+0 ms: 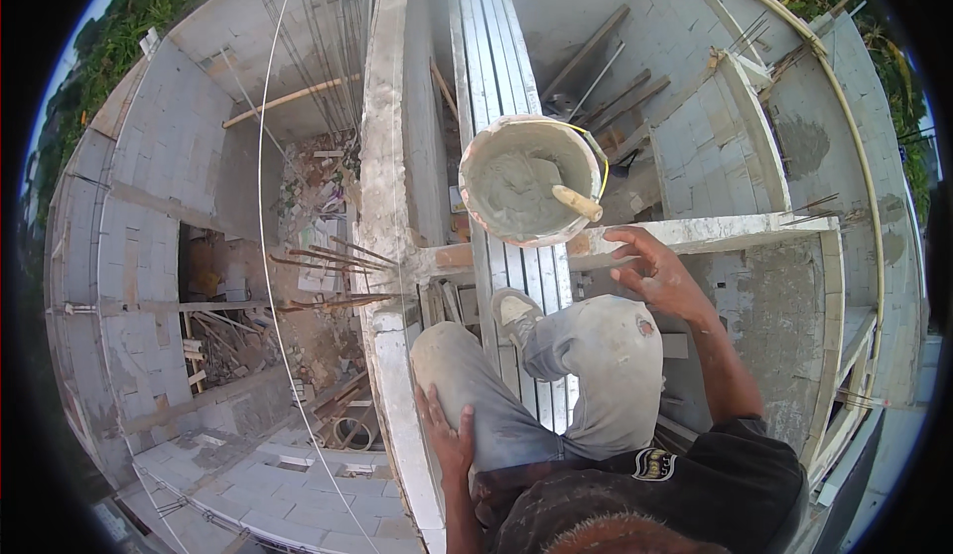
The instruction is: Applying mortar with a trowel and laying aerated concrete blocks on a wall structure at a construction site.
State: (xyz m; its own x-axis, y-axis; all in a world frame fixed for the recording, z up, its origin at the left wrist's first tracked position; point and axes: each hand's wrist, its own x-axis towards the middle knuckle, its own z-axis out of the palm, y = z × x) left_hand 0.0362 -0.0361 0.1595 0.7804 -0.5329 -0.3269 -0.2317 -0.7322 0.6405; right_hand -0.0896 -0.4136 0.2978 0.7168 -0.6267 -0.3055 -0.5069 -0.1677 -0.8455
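A bucket (467,179) of wet grey mortar (499,185) stands on metal planks (496,28) in front of my knees. In the mortar lies a trowel; its wooden handle (576,203) leans over the right rim, and its blade is partly sunk. My right hand (660,274) hovers just below and right of the handle, not touching it, with bent fingers apart and nothing in them. My left hand (447,430) rests against the outside of my left thigh, its fingers stretched out. My legs (601,355) are bent in dusty grey trousers.
A rough concrete wall top (382,207) runs along my left, with rusty rebar (338,264) jutting out. A taut white line (262,187) hangs beyond it. Another wall top (695,230) crosses at right. Rubble (323,187) and boards (625,102) lie far below.
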